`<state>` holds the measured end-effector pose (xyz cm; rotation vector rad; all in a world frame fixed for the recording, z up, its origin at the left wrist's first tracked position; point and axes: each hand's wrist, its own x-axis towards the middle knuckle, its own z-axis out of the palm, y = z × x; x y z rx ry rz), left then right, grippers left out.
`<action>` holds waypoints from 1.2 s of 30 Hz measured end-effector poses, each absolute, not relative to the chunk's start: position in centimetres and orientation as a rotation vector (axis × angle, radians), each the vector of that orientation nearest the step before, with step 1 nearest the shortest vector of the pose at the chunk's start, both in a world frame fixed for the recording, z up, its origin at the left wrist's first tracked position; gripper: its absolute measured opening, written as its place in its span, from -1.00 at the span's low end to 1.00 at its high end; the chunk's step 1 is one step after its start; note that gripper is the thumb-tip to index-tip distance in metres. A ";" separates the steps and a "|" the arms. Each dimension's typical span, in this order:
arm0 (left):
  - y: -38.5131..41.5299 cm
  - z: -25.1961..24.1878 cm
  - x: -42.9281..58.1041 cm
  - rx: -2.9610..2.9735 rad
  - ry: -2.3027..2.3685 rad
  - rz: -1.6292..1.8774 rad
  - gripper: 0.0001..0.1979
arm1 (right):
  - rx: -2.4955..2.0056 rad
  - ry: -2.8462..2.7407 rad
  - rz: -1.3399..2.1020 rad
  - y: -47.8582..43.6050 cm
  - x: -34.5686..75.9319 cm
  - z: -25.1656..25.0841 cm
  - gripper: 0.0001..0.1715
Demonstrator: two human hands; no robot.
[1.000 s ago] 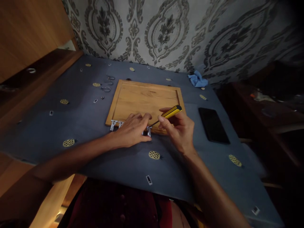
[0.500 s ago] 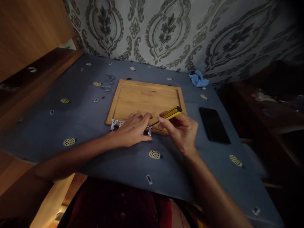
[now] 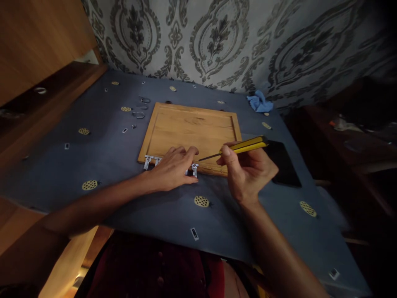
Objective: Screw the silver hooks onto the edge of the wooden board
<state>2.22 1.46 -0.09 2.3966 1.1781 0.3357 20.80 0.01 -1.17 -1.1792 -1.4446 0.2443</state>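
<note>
Currently, our right hand (image 3: 249, 169): closed lightly, thumb and fingers pinched around the slim yellow-and-black handle of a thin-shafted screwdriver (image 3: 248, 145), held above the near edge of a rectangular yellow-brown wooden panel (image 3: 194, 132) with a raised border.
Screwdriver tip: pointing left and slightly down, just beside the rightmost hinge and apart from it; we cannot tell whether it touches the wood.
Our left hand (image 3: 173, 167): palm down across the near edge of the panel, fingers loosely bent and thumb spread well away from the index finger; what lies under the palm is hidden, so we cannot tell whether it grips anything.
Panel: lying flat near the middle of a table (image 3: 118, 219) covered in blue-grey cloth with yellow pineapple prints, between its far and near edges.
Silver metal hinges (image 3: 148, 162): 2 at the panel's near left corner, the second just beside our left hand; more silver metal shows past the thumb, partly covered, at the same edge.
Black flat rectangular phone (image 3: 284, 165): near the table's right edge, partly hidden behind our right hand.
Crumpled light-blue rag (image 3: 259, 102): at the table's far right corner.
Thin curved metal pieces (image 3: 138, 115): left of the panel's far left corner, with a small shiny metal bit (image 3: 133, 126) nearer us.
</note>
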 end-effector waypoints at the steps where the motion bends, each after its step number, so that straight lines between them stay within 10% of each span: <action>1: 1.5 -0.1 2.2 2.400 1.179 0.339 -0.41 | -1.186 -1.465 0.251 0.1 20.8 -1.2 -0.73; 23: 1.6 -0.7 2.2 2.416 1.184 0.380 -0.39 | -1.181 -1.639 0.319 0.7 20.8 -1.5 -0.60; 36: 1.6 -0.6 2.2 2.432 1.179 0.366 -0.42 | -1.015 -1.568 0.952 1.2 21.4 0.6 -0.61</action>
